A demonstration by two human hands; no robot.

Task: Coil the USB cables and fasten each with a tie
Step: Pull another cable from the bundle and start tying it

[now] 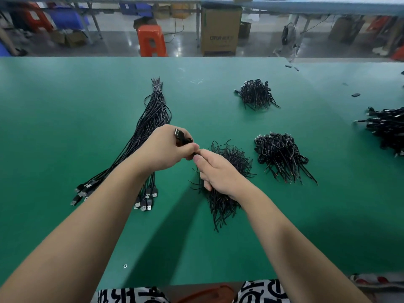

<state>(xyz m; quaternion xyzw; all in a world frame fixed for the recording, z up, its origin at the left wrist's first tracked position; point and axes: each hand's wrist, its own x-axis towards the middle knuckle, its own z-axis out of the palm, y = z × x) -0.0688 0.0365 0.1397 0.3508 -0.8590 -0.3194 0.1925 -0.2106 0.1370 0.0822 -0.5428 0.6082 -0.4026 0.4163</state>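
Two hands: both met above the green table [65, 95], just in front of the person, thumbs almost touching.
Left hand [162, 147]: fingers were curled tight round a coiled USB cable [182, 138], its silver-tipped plug poking up out of the fist.
Right hand [218, 171]: thumb and forefinger pinched something thin and black right at the coil; whether that was a tie or the cable's tail, I could not tell. The other fingers were folded under.
Loose ties [227, 171]: a heap of thin black strands lay directly beneath the right hand, partly hidden by the wrist.
Uncoiled cables [150, 119]: a long bundle stretched away on the left side, bound near its far tip, plugs fanned out at the near end beside the left forearm.
Near finished pile [282, 154]: a mound of coiled cables sat right of the ties, apart from them.
Far finished pile [255, 94]: a smaller mound lay further back.
Edge pile [387, 130]: more black cables were heaped at the table's right edge, cut off by the frame.
Background: an orange stool [152, 40] and a cardboard box [220, 29] stood on the floor beyond the table.
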